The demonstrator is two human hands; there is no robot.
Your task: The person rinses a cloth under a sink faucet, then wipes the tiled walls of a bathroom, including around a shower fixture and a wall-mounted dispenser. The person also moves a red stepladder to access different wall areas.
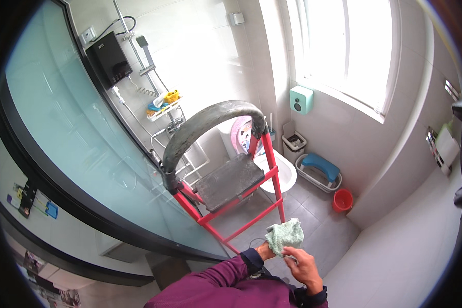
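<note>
A pale green cloth (pixel 286 235) lies draped over my left hand (pixel 266 251), hiding its fingers, so its grip does not show. My right hand (pixel 302 268) is at the cloth's lower edge, thumb and forefinger close to the fabric; whether they pinch it is unclear. Just beyond both hands stands a red stepladder (pixel 236 202) with a black step and a worn grey padded top rail.
A glass shower partition (pixel 77 127) runs along the left. Behind the ladder are a toilet (pixel 283 173), a small bin (pixel 293 144), a white basin with a blue part (pixel 319 169) and a red bucket (pixel 342 200). A wall bounds the right.
</note>
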